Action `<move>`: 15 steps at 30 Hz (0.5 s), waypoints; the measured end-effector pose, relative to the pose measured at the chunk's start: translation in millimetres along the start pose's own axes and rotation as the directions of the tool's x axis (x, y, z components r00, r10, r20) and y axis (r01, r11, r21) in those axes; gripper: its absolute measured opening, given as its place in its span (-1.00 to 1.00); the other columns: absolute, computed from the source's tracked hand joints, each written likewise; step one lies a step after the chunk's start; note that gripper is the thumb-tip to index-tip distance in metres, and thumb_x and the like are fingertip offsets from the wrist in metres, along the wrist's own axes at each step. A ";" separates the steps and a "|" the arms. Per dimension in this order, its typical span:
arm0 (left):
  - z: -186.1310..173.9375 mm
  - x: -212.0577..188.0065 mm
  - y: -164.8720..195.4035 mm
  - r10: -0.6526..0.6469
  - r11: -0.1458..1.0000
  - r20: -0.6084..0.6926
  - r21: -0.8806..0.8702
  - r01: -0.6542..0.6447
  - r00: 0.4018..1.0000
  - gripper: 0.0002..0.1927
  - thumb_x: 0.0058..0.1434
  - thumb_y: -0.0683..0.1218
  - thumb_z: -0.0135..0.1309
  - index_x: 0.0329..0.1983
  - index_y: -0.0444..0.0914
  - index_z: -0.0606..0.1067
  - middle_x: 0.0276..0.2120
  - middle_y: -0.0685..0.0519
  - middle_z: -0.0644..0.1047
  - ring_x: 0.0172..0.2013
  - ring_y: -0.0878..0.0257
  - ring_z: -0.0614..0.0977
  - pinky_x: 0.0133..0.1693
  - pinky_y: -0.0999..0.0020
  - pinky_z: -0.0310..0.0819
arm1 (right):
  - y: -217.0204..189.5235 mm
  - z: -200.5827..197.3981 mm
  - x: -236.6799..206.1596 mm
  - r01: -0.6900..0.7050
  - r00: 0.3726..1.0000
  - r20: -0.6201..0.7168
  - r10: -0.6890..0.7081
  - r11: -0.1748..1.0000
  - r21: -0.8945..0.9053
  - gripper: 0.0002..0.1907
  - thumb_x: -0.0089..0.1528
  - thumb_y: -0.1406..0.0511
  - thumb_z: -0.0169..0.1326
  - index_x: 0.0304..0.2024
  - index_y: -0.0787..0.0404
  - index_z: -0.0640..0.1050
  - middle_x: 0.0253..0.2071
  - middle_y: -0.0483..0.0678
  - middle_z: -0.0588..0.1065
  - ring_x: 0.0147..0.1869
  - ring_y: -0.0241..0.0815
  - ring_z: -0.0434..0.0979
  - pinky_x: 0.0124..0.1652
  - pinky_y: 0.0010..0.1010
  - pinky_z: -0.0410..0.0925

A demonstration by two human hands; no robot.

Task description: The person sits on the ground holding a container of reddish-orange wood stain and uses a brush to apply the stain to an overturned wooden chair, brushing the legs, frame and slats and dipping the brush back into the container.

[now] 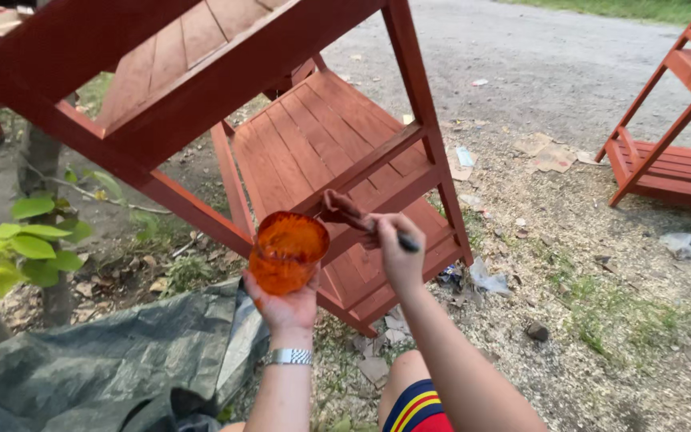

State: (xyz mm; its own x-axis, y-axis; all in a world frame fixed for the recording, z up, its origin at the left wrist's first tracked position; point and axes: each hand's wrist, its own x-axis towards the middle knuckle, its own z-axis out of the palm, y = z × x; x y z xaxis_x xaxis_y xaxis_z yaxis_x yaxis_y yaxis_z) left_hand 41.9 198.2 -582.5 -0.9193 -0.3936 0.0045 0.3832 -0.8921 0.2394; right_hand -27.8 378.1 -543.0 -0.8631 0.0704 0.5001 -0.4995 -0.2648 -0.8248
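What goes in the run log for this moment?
left hand: holds orange paint-stained cup | right hand: holds paintbrush | brush against red-brown wooden shelf rack

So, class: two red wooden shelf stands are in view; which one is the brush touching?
The near stand, tipped over in front of the person. The brush in the right hand meets its crossbar; the other stand sits far right, untouched.

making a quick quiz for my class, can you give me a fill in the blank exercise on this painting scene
1. The left hand holds a clear cup stained ____ inside.
2. The right hand holds a ____ by its dark handle, bristles near the cup's rim.
3. A metal ____ sits on the left wrist.
4. The slatted shelf unit in front of the hands is coloured reddish ____.

Missing words: orange; brush; watch; brown
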 end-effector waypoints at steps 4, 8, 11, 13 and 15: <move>-2.5 -3.7 -1.6 -0.014 1.000 0.066 0.023 0.013 0.998 -0.15 0.08 0.50 0.04 0.40 0.13 0.29 0.31 0.09 0.40 0.16 -0.03 0.52 -0.09 -0.03 0.60 | -9.4 -48.8 84.5 0.059 0.985 -0.161 -0.065 0.997 -0.044 -0.82 0.32 0.34 0.00 -0.31 0.29 0.57 -0.29 0.05 0.64 -0.33 -0.24 0.65 -0.30 -0.40 0.61; -11.8 -1.3 -10.0 -0.068 0.997 0.010 -0.028 0.069 0.998 -0.12 0.08 0.51 0.05 0.40 0.04 0.31 0.29 0.04 0.43 0.13 -0.05 0.54 -0.09 -0.03 0.62 | -25.5 -82.8 121.6 0.248 0.916 -0.326 -0.234 0.969 0.002 -0.83 0.36 0.33 0.03 -0.32 0.27 0.55 -0.27 -0.02 0.57 -0.29 -0.26 0.61 -0.27 -0.37 0.57; -14.3 0.6 -10.9 -0.068 0.997 -0.001 -0.038 0.068 0.998 -0.11 0.06 0.50 0.05 0.38 0.02 0.31 0.28 0.03 0.44 0.12 -0.06 0.54 -0.09 -0.05 0.62 | -21.5 -50.3 95.4 0.429 0.869 -0.220 -0.443 0.896 -0.109 -0.84 0.43 0.35 -0.01 -0.24 0.28 0.49 -0.13 -0.04 0.58 -0.04 -0.23 0.57 0.03 -0.42 0.44; -12.7 0.7 -9.3 -0.052 0.998 -0.004 -0.037 0.052 0.999 -0.11 0.06 0.50 0.06 0.38 0.02 0.31 0.28 0.03 0.43 0.12 -0.06 0.54 -0.09 -0.05 0.61 | -6.5 -8.5 62.0 0.497 0.836 -0.037 -0.547 0.784 -0.373 -0.85 0.37 0.39 0.03 -0.32 0.29 0.48 -0.20 0.01 0.55 -0.06 -0.18 0.57 -0.01 -0.40 0.42; -8.9 0.2 -8.4 -0.035 0.999 0.008 -0.034 0.036 0.999 -0.12 0.08 0.50 0.06 0.40 0.02 0.31 0.29 0.03 0.42 0.13 -0.04 0.53 -0.08 -0.05 0.60 | 3.5 18.6 32.0 0.515 0.830 -0.014 -0.558 0.775 -0.367 -0.93 0.30 0.43 0.03 -0.28 0.35 0.46 -0.18 0.08 0.53 -0.02 -0.15 0.57 0.04 -0.35 0.42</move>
State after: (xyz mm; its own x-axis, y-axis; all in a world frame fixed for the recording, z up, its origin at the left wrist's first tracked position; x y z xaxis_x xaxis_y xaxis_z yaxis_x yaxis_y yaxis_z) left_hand 39.3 203.6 -593.1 -0.9329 -0.3601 0.0037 0.3531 -0.9126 0.2061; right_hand -55.8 361.5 -525.0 -0.4386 0.2196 0.8714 -0.8585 0.1845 -0.4786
